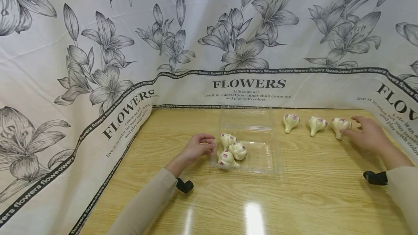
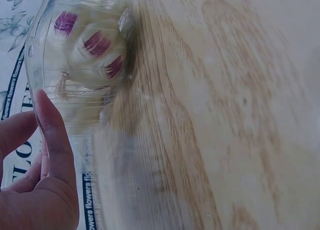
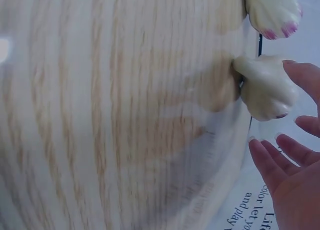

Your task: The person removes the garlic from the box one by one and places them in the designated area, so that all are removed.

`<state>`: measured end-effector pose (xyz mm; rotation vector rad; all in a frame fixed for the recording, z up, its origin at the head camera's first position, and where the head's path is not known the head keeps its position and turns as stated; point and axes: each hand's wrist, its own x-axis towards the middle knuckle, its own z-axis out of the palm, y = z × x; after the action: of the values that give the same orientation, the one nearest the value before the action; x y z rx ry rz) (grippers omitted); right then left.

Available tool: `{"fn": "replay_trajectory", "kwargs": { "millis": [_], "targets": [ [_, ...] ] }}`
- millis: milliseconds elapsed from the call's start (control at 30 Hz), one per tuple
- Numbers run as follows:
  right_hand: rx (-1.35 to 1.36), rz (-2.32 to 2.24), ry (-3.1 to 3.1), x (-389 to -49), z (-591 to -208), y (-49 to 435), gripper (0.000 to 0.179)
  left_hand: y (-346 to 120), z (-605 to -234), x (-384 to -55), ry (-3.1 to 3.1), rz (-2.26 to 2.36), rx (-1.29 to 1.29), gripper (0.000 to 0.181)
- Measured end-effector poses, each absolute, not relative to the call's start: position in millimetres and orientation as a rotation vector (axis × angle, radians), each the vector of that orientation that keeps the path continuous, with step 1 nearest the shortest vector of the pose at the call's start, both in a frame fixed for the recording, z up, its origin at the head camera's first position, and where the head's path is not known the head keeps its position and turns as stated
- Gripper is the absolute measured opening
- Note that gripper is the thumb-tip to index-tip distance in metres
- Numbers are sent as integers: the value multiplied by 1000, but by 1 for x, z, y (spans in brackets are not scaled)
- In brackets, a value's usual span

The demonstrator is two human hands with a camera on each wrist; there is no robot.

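Observation:
A clear plastic clamshell box [image 1: 275, 155] lies on the table with its lid folded back. My left hand [image 1: 200, 145] pinches its left rim between thumb and fingers, as the left wrist view shows. Three garlic bulbs, cream with purple marks, sit together in the left part of the box, among them the front bulb [image 1: 227, 159]. My right hand [image 1: 370, 133] is at the rightmost loose garlic bulb [image 1: 340, 126], its fingers spread around the far side. In the right wrist view the thumb is at or very near this bulb [image 3: 270, 88]; contact cannot be told.
Two more garlic bulbs, the middle one [image 1: 316, 124] and the left one [image 1: 291, 122], stand in a row between the box and my right hand. A white flower-printed cloth [image 1: 183, 90] hangs around the back and sides of the wooden table [image 1: 222, 198].

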<state>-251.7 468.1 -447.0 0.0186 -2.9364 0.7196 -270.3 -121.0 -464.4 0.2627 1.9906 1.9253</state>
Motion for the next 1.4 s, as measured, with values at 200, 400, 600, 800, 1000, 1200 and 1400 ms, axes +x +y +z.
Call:
{"fn": "replay_trajectory", "kwargs": {
  "millis": [200, 400, 600, 800, 1000, 1200, 1400],
  "targets": [
    [75, 604, -2903, -246, -437, 468, 77, -120, -463, -271, 1997, 1937, 255, 40],
    [49, 539, -2893, -236, -425, 458, 76, -119, -462, -271, 1997, 1928, 247, 40],
    [144, 577, -2874, -228, -411, 438, 70, -120, -462, -271, 2002, 1927, 248, 40],
    [276, 676, -2854, -225, -403, 412, 64, -120, -463, -272, 2008, 1924, 237, 41],
    [379, 733, -2848, -220, -397, 380, 61, -120, -464, -273, 2003, 1926, 238, 41],
    [478, 758, -2810, -216, -398, 357, 58, -119, -466, -273, 2011, 1925, 228, 40],
    [578, 790, -2804, -214, -401, 340, 58, -120, -467, -272, 2001, 1928, 232, 41]
  ]
}}
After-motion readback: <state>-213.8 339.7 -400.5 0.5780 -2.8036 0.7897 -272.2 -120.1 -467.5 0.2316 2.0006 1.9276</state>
